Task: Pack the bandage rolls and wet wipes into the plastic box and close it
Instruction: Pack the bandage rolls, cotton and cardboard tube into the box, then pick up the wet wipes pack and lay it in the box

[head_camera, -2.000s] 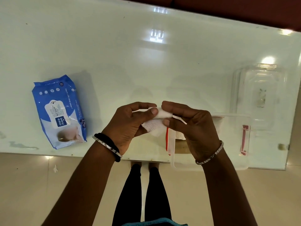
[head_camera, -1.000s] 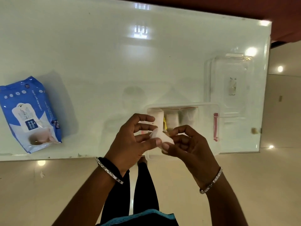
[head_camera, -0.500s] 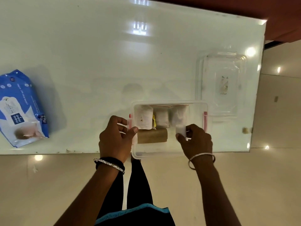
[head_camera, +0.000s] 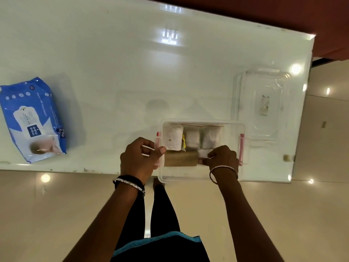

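A clear plastic box (head_camera: 234, 129) with pink latches sits at the table's near edge. Three white bandage rolls (head_camera: 191, 138) lie side by side along its far wall, and a brown roll (head_camera: 180, 158) lies in front of them. My right hand (head_camera: 221, 156) is inside the box, pinching a small white bandage roll (head_camera: 203, 153) beside the brown one. My left hand (head_camera: 139, 157) grips the box's left rim by its latch. The blue wet wipes pack (head_camera: 33, 119) lies far left on the table. The clear lid (head_camera: 261, 103) rests right of the box.
The white glossy table (head_camera: 132, 72) ends just behind my wrists, with beige floor below. Its right edge runs close past the lid. My legs and dark clothing show under the table edge.
The small white roll went from both hands above the table edge down into the box with my right hand. My left hand moved onto the box's left rim.
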